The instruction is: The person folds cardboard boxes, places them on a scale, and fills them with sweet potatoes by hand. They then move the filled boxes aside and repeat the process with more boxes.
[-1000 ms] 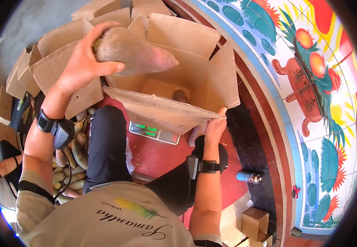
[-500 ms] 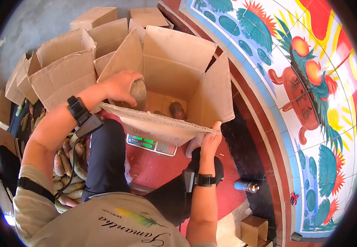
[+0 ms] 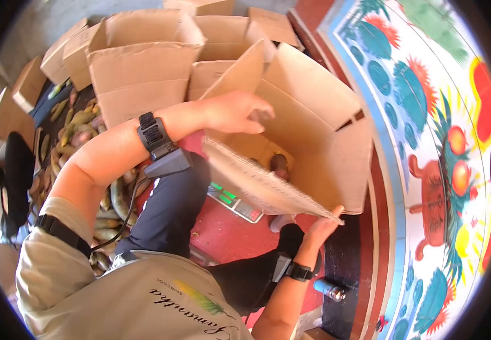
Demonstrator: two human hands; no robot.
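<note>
My left hand (image 3: 244,113) hangs over the open mouth of a cardboard box (image 3: 308,102), its fingers curved and apart, with nothing clearly held. Pinched in my right hand (image 3: 323,226) is the corner of the box's near flap (image 3: 268,184). Inside, on the box floor, lies a reddish-brown tuber (image 3: 279,165), like a sweet potato. Part of another shows beside it; the near flap hides the rest of the floor. Under the box's near side, a scale (image 3: 235,202) with green lit displays shows.
Several open cardboard boxes (image 3: 143,79) stand behind and left. A heap of tubers (image 3: 84,133) covers the floor at left, near another person's dark-clothed leg (image 3: 18,175). A blue can (image 3: 330,290) lies at right, beside the painted tiled wall (image 3: 427,170).
The large tuber in my left hand is no longer seen there; that hand has opened over the box. My view has turned, shifting the scene. My right hand keeps hold of the flap.
</note>
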